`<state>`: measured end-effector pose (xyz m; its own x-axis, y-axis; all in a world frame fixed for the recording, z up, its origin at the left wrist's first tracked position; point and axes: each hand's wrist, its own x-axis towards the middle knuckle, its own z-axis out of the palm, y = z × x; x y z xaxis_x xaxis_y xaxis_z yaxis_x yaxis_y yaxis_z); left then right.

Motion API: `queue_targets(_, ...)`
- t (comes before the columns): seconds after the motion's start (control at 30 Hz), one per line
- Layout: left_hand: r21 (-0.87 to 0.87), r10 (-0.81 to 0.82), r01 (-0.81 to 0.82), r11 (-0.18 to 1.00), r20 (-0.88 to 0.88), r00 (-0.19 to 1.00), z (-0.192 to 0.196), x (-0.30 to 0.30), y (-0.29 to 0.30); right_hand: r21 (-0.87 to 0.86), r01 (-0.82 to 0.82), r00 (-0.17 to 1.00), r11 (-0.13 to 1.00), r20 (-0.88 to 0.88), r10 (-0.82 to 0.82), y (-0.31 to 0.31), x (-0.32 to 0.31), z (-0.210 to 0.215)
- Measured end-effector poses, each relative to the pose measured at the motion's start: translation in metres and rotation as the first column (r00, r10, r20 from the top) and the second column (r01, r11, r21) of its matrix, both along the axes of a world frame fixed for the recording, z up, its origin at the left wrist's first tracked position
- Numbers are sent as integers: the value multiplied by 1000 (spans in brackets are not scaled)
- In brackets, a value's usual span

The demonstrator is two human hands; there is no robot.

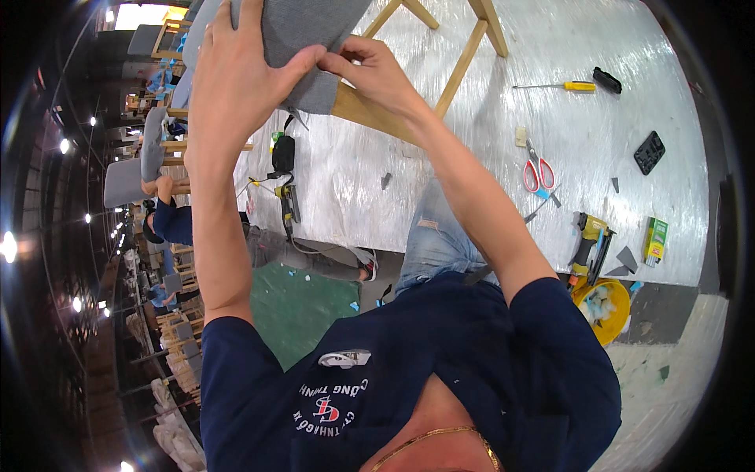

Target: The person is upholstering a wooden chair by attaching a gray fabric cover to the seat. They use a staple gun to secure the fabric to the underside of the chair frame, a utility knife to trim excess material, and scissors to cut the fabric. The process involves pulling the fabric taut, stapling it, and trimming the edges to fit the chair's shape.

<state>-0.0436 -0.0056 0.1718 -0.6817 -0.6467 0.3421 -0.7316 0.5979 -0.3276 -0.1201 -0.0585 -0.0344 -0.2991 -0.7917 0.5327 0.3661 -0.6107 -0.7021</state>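
Note:
A wooden chair with grey upholstery [303, 35] is tilted at the top of the view. Its pale wooden rail [373, 118] and legs [460, 71] extend to the right. My left hand [240, 86] lies spread against the grey fabric, thumb stretched toward the fabric's edge. Beside that thumb, my right hand [373, 75] pinches the fabric edge where it meets the bare wood. The two thumbs nearly touch. The fingertips of my left hand run out past the top of the picture.
On the plastic-covered table [487, 126] lie a yellow screwdriver [578, 86], red-handled scissors [539, 173], a staple gun [590, 248], a green box [655, 240] and a black tray [650, 153]. A yellow bucket [625, 315] stands below the edge. Another staple gun [289, 206] is left, near a co-worker's arm [169, 197].

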Motion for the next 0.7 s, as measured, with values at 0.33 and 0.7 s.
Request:
queue_targets(0.33, -114, -98, 110, 987, 103, 990, -17, 5, -22, 93, -121, 992, 988, 43, 117, 17, -5, -11)
queue_targets(0.7, 5, -233, 235, 972, 144, 962, -10, 6, -15, 66, -105, 994, 992, -23, 107, 16, -13, 2)
